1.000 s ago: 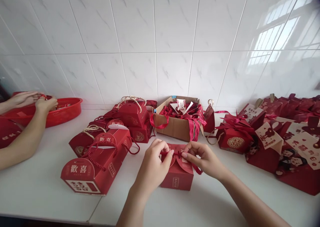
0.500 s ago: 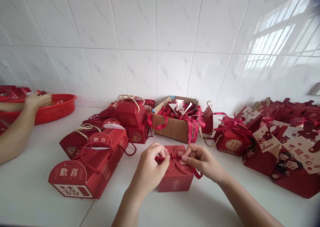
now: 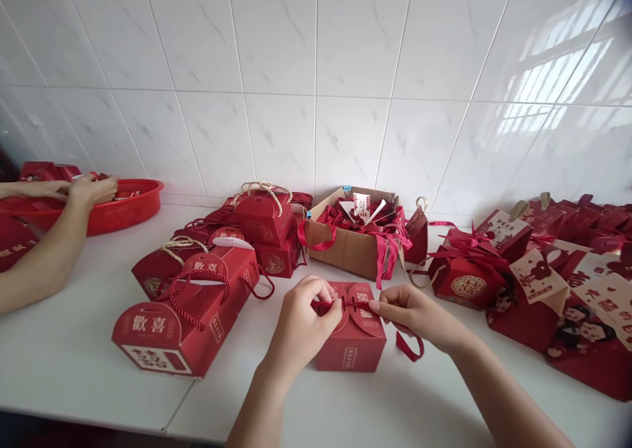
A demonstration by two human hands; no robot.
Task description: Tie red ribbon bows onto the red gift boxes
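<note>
A small red gift box (image 3: 351, 346) with gold print stands on the white counter in front of me, its rounded flaps folded together on top. A dark red ribbon (image 3: 413, 350) passes through the slots in the flaps. At the box's left side my left hand (image 3: 309, 320) is closed, pinching the ribbon between thumb and fingers. My right hand (image 3: 417, 316) pinches the ribbon at the right of the flaps, and a loop of it hangs below the fingers.
Red boxes with rope handles (image 3: 197, 310) stand to the left. Behind is a cardboard box (image 3: 340, 249) of ribbons and cards. Finished-looking gift boxes (image 3: 464, 277) crowd the right. At far left another person's hands (image 3: 93, 190) work over a red basin (image 3: 143, 208).
My right hand has drawn slightly away from the flaps with the ribbon, whose end now swings out to the right. The whole view has shifted a little. The other person's second hand now shows.
</note>
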